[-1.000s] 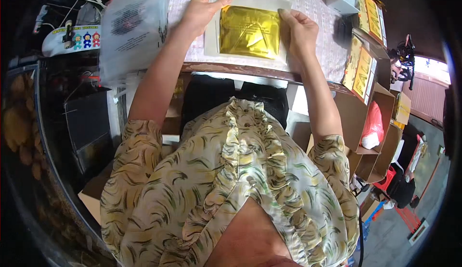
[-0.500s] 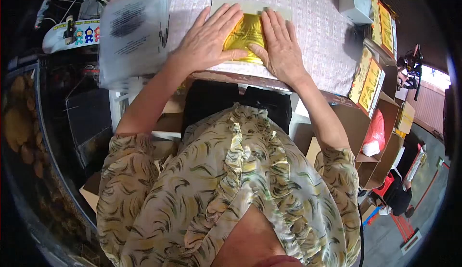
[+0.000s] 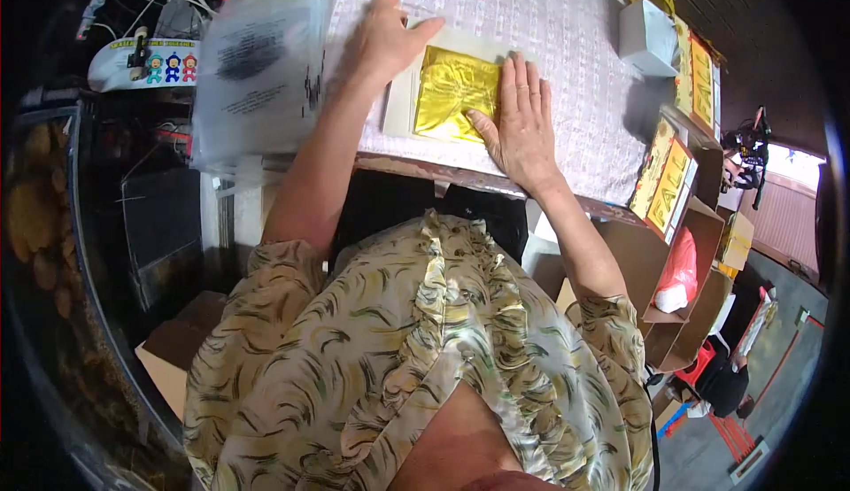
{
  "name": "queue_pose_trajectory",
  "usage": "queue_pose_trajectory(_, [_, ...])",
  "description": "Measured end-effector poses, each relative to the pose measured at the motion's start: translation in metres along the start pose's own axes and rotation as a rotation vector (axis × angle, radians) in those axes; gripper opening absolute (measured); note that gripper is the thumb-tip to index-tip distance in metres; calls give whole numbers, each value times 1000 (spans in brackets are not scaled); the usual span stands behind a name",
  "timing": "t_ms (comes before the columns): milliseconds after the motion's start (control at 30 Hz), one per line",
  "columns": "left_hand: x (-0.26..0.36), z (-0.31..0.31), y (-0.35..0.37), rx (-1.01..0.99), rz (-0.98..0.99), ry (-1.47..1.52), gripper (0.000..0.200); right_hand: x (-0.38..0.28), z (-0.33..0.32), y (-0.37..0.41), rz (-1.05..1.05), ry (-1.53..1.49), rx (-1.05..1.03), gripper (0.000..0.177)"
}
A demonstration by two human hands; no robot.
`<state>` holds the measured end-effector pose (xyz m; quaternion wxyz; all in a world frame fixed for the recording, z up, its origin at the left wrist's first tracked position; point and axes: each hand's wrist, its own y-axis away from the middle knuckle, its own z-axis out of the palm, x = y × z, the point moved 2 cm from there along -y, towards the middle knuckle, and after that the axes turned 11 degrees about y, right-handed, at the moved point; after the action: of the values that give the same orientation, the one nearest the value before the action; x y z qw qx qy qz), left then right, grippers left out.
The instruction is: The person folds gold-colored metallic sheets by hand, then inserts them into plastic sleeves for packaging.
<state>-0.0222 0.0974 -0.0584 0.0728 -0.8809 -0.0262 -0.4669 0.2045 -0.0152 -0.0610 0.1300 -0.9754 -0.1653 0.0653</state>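
A shiny gold foil packet (image 3: 456, 92) lies on a pale flat board (image 3: 400, 106) on the cloth-covered table in front of me. My right hand (image 3: 527, 123) rests flat along the packet's right side, fingers stretched out and the thumb on its lower right edge. Just beyond the board's upper left corner is my left hand (image 3: 390, 39). Its fingers are curled and the thumb points right, above the gold packet. Whatever those fingers hold, if anything, is hidden. A stack of clear plastic bags (image 3: 261, 75) with black print lies to the left of my left forearm.
Two boxes marked FALL (image 3: 664, 177) (image 3: 699, 75) stand along the right edge, near a white box (image 3: 648, 38). Open cardboard boxes (image 3: 695, 252) sit below right, one holding a red plastic bag (image 3: 677, 270). A skateboard deck (image 3: 146, 64) lies at the far left.
My left hand has lifted off the gold packet, moved up and left, and curled its fingers, uncovering the packet. My right hand stays flat at the right side, slightly lower in view.
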Motion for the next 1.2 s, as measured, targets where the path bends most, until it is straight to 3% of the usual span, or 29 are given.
queue_pose_trajectory(67, [-6,-1,-12,-42,-9,52,57,-1,-7,-2,12,5,8,85])
queue_pose_trajectory(133, [2,-1,-14,-373,-231,742,46,-1,-13,-11,71,64,-21,84])
queue_pose_trajectory(167, [11,-5,-10,-376,-218,743,46,-5,-31,-20,49,81,124,68])
queue_pose_trajectory(200, [23,-11,-4,-406,-262,840,40,-5,-43,-32,53,85,136,68])
queue_pose_trajectory(233, [33,-16,2,-438,-311,934,34,-6,-55,-43,3,-57,202,57])
queue_pose_trajectory(267, [42,-19,7,-446,-304,928,34,-8,-67,-54,-46,-199,264,49])
queue_pose_trajectory(300, [52,-23,10,-429,-195,956,31,-18,-79,-66,-82,-178,437,48])
queue_pose_trajectory(333, [60,-26,12,-409,-83,984,28,-20,-79,-75,-109,-213,465,49])
queue_pose_trajectory(533, [89,-51,28,-349,226,763,29,-36,-109,-94,-179,-89,535,38])
queue_pose_trajectory(600, [95,-62,32,-358,424,656,27,-38,-122,-90,-170,-136,562,34])
queue_pose_trajectory(733, [107,-73,46,-377,486,649,24,-42,-146,-78,-215,-120,538,32])
queue_pose_trajectory(800, [116,-77,53,-309,661,624,22,-44,-158,-73,-225,-107,545,30])
queue_pose_trajectory(1000, [137,-92,71,-260,808,532,17,-49,-186,-62,-251,-97,519,23])
queue_pose_trajectory(1200, [143,-87,81,-288,744,585,16,-47,-183,-63,-252,-210,600,10])
